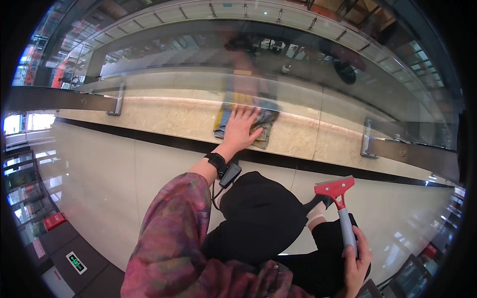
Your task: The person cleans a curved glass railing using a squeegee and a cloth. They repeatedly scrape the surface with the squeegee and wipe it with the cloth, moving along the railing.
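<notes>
My left hand (242, 126) lies flat over a folded blue, yellow and grey patterned cloth (265, 130), holding it down on a beige marble ledge (167, 115). The cloth's far edge meets the foot of an upright glass panel (179, 80). At the lower right my right hand (357, 257) is wrapped around the grey handle of a scraper (337, 190). Its red head and metal blade point up and away from me, in the air near my shoe.
Metal rails with clamps grip the glass on the left (63, 99) and right (406, 149). A dark strip (167, 142) runs under the ledge, above a glossy tiled floor (100, 178). My bent knee (261, 212) is close behind the ledge. A device with a cable (230, 176) hangs at my left wrist.
</notes>
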A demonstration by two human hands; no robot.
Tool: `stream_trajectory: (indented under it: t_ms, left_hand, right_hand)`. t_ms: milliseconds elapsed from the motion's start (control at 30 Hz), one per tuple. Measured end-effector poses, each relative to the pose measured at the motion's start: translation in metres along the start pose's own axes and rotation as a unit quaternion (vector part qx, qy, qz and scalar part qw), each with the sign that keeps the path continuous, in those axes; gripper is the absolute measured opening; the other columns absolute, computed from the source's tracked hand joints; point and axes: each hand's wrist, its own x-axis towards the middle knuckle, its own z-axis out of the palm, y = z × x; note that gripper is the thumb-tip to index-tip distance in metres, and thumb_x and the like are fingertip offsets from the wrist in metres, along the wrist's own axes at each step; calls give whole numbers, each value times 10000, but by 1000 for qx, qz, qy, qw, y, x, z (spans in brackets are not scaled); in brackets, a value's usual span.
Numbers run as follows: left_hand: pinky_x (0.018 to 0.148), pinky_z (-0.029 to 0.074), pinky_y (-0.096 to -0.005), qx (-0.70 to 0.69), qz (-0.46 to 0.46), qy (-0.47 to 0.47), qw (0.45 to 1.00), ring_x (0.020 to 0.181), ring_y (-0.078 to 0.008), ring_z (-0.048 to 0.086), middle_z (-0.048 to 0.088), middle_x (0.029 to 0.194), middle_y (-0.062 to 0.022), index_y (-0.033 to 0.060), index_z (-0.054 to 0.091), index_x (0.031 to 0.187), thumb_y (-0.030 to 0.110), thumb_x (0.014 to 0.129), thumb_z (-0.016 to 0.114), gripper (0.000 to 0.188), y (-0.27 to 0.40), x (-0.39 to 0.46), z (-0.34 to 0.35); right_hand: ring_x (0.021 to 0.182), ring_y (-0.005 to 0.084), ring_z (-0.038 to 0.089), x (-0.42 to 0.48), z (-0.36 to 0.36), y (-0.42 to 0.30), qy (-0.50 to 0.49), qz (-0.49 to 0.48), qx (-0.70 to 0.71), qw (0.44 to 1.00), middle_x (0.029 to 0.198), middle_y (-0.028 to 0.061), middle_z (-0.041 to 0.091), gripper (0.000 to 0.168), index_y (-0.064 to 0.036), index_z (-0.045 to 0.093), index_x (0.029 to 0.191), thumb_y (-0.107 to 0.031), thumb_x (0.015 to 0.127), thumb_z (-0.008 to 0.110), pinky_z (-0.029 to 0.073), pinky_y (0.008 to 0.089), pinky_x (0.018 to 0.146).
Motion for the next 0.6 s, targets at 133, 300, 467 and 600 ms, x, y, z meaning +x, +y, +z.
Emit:
stream_trajectory:
  t_ms: [133, 300, 467, 600]
  left_hand:
    - [1073, 158, -489, 43, 31, -19, 998, 1274, -290, 321, 428, 1327, -104, 132, 407, 1318, 305, 805, 539, 558, -23, 3, -9]
    - [1034, 205, -490, 216, -199, 125, 948, 1203, -331, 381, 425, 1296, -172, 16, 443, 1243, 320, 857, 434, 491, -114, 2, -13]
    - [1056, 154, -487, 318, -250, 88, 910, 1310, -301, 250, 344, 1398, -94, 131, 419, 1307, 326, 868, 401, 481, -135, 7, -2]
    - [1069, 167, -480, 209, -79, 137, 965, 1318, -324, 230, 309, 1418, -100, 154, 415, 1317, 263, 860, 418, 471, -77, 26, 27]
  right_hand:
    - [583, 85, 448, 1, 5, -2, 17, 18, 32, 999, 659, 31, 496, 371, 35, 520, 1157, -128, 824, 519, 332, 211, 541]
    - [590, 82, 453, 0, -8, 4, 6, 46, -2, 999, 689, 30, 506, 370, 39, 519, 1152, -120, 819, 520, 341, 204, 546]
    - [589, 81, 452, -1, -14, 12, 18, 70, 19, 997, 691, 33, 507, 366, 41, 520, 1148, -127, 823, 519, 340, 201, 548]
    - [529, 94, 482, -4, -19, 29, 16, 27, -11, 999, 648, 63, 537, 395, 29, 517, 1163, -140, 806, 542, 359, 203, 512]
